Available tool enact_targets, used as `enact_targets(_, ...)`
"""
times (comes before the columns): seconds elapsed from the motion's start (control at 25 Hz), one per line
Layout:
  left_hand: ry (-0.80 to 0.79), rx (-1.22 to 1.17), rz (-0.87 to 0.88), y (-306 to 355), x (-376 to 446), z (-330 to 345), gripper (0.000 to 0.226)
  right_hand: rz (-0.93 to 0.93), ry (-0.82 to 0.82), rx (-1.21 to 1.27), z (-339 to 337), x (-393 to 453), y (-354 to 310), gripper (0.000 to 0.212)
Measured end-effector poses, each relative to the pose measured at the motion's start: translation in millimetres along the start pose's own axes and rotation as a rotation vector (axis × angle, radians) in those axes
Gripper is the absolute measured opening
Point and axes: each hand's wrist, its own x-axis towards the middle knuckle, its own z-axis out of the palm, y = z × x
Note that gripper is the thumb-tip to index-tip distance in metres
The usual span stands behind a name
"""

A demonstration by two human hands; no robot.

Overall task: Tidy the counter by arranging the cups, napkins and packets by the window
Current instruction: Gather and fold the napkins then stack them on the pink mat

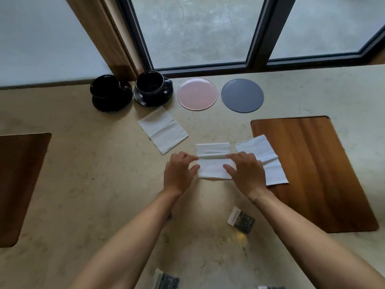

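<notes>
Closest to the camera, a dark packet (166,280) lies at the counter's near edge, with a sliver of another packet (270,287) just showing to its right, and a third packet (241,219) a little farther in, between the two forearms. Both hands work on the middle napkin (213,163) near the counter's centre: the left hand (180,174) pinches its left end and the right hand (245,174) pinches its right end, fingers curled over a raised fold. Just right of it, a second napkin (264,157) lies partly on the right wooden inlay (312,174). A third napkin (162,132) lies flat, apart from the hands, toward the far edge. Along that far edge by the window (198,32) stand two black cups on saucers, the left cup (106,88) and the right cup (151,85), then a pink coaster (197,94) and a grey coaster (242,95). Another wooden inlay (18,180) sits at the left edge.
</notes>
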Motion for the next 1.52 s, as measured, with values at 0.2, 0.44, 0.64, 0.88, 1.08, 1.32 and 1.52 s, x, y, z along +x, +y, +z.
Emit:
enact_targets(0.2, -0.026, 0.081, 0.020, 8.0, 26.7, 11.4, 0.023, -0.060, 0.075, -0.015, 8.7, 27.3, 10.3, 0.028)
enact_targets(0.44, -0.002, 0.102, 0.027, 10.9, 32.6, 19.7, 0.009, -0.051, 0.101, -0.012, 18.6, 35.1, 10.1, 0.018)
enact_targets(0.64, 0.010, 0.063, 0.001, 11.2, 30.5, 19.0, 0.005, -0.026, 0.133, 0.008, 19.3, 35.1, 7.5, 0.015)
enact_targets(0.88, 0.039, -0.024, 0.051, 7.9, 17.2, 9.8, 0.005, 0.016, 0.114, 0.145, 12.4, 18.2, 1.2, 0.015)
enact_targets(1.08, 0.058, -0.048, 0.075, 5.8, -3.7, -10.2, 0.003, 0.055, 0.028, 0.281, 2.0, -3.5, -9.4, 0.016)
enact_targets(1.32, 0.066, -0.187, 0.059, 10.5, -31.7, -42.9, 0.004, 0.096, 0.105, 0.307, -19.0, -34.6, -25.2, 0.017)
enact_targets(1.52, 0.019, -0.264, 0.035, 8.9, -50.2, -60.4, 0.004, 0.059, 0.197, 0.295, -31.8, -55.2, -38.2, 0.014)
